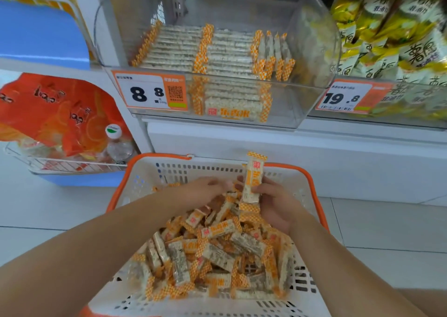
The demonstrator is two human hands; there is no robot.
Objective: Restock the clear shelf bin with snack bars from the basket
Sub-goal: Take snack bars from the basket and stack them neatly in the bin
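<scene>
A snack bar (252,180) stands upright in the right hand (273,201), whose grip closes around it, above the basket (142,171); the left hand (205,189) rummages, grip unclear. Clear shelf bin (302,94) at 12 o'clock: a loose hold could drop it.

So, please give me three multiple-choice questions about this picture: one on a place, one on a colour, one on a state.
1. Where is the loose pile of snack bars?
A in the basket
B on the floor
C in the wire rack

2. What colour is the basket rim?
A blue
B orange
C green

3. What does the right hand do?
A hangs idle
B presses the price tag
C holds one upright snack bar

Answers: 1 A, the pile fills the basket; 2 B, its rim is orange; 3 C, fingers curl round the bar.
</scene>
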